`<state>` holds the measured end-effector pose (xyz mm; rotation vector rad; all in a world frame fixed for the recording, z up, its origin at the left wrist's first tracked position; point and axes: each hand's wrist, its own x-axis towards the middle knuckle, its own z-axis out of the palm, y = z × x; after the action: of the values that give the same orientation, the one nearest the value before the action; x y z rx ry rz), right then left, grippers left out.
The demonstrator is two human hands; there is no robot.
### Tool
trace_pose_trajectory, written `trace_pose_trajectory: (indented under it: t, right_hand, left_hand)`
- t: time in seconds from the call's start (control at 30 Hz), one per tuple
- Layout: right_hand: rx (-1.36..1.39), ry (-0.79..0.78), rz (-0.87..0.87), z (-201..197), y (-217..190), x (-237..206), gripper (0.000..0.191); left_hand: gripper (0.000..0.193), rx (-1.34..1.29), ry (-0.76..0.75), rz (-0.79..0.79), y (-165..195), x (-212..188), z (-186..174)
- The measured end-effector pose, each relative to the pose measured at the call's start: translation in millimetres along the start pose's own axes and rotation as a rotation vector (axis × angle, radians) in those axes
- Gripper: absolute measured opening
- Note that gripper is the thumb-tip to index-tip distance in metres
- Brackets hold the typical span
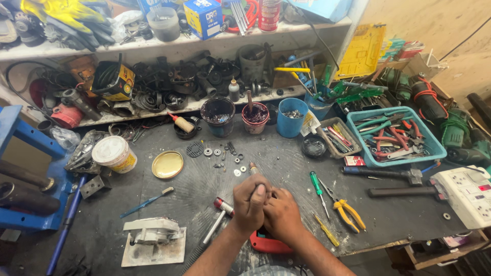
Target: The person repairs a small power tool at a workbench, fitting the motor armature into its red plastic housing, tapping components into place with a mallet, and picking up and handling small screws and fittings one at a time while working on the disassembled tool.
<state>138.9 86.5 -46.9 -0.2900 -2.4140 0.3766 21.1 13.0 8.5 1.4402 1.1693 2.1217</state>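
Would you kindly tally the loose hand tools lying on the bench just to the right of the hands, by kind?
Green-handled screwdriver: 1
Yellow-handled screwdriver: 1
Yellow-handled pliers: 1
Hammers: 2, the upper hammer and the lower hammer
Total: 5
The left hand and right hand are closed together over a small part.

Both forearms enter from bottom edge, converging mid-frame. Left hand (249,202) fisted, thumb up on top. Right hand (281,213) curled, pressed against left, knuckles up.
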Motion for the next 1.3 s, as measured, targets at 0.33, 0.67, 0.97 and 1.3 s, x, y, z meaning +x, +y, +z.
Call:
trace_pose_trajectory:
  t: [0.33,0.67,0.97,1.3]
  right_hand:
    - [0.026,-0.01,-0.018,4.5,6.7,-2.4,0.015]
    - [0.053,-0.022,0.049,-1.0,-0.8,1.5,0.017]
    - [0.614,0.025,0.362,-21.8,0.5,-14.8,0.057]
    - [0.825,0.055,0.093,-65.0,-25.6,-16.4,0.061]
  left_hand:
    - [0.037,-0.269,-0.279,-0.156,-0.3,8.9,-18.7]
    - [0.037,-0.44,-0.383,-0.232,-17.7,13.4,-32.8]
    - [0.042,0.099,-0.234,-0.079,-43.0,-42.9,-31.5]
    - [0.04,0.498,-0.52,0.206,-29.2,-61.3,-35.0]
